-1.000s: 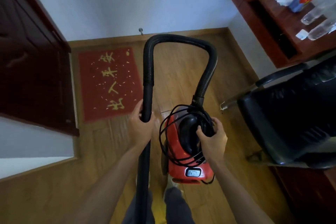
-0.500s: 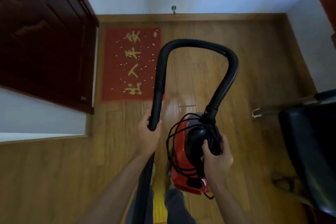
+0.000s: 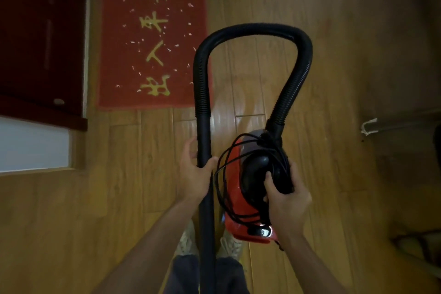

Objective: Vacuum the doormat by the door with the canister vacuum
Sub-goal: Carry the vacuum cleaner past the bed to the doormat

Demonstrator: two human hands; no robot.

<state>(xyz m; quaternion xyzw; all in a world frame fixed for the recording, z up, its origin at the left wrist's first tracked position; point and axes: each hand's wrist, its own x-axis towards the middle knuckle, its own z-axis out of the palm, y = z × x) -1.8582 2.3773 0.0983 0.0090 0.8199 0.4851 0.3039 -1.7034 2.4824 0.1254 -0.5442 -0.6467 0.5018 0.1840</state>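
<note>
**A:** Where do we find the doormat?

**B:** The red doormat (image 3: 119,31) lies flat on the wood floor (image 3: 334,55), ahead of our left hand (image 3: 193,172) and a little to its left. One long edge of it runs beside the dark door (image 3: 40,31). Gold characters (image 3: 154,22) run down its middle, and pale scraps (image 3: 177,45) are scattered over it.

**A:** And the canister vacuum?

**B:** The red canister vacuum (image 3: 235,188) sits directly under our right hand (image 3: 286,200), well short of the mat. That hand's fingers curl round the black carry handle (image 3: 260,169) on top. A black power cord (image 3: 223,174) loops in loose coils around the handle and body. We cannot tell whether the canister rests on the floor.

**A:** What has our left hand got?

**B:** It wraps the rigid black tube (image 3: 205,136), with the thumb across the tube's right side and the fingers round its left. Just beyond that hand the tube joins the ribbed hose (image 3: 253,30). The hose arches ahead of both hands and enters the canister's front just past our right hand. In our view its left stretch overlaps the mat's right edge.

**A:** Anything nearer us?

**B:** Our pale shoes (image 3: 185,242) show behind both hands, one on either side of the tube.
</note>
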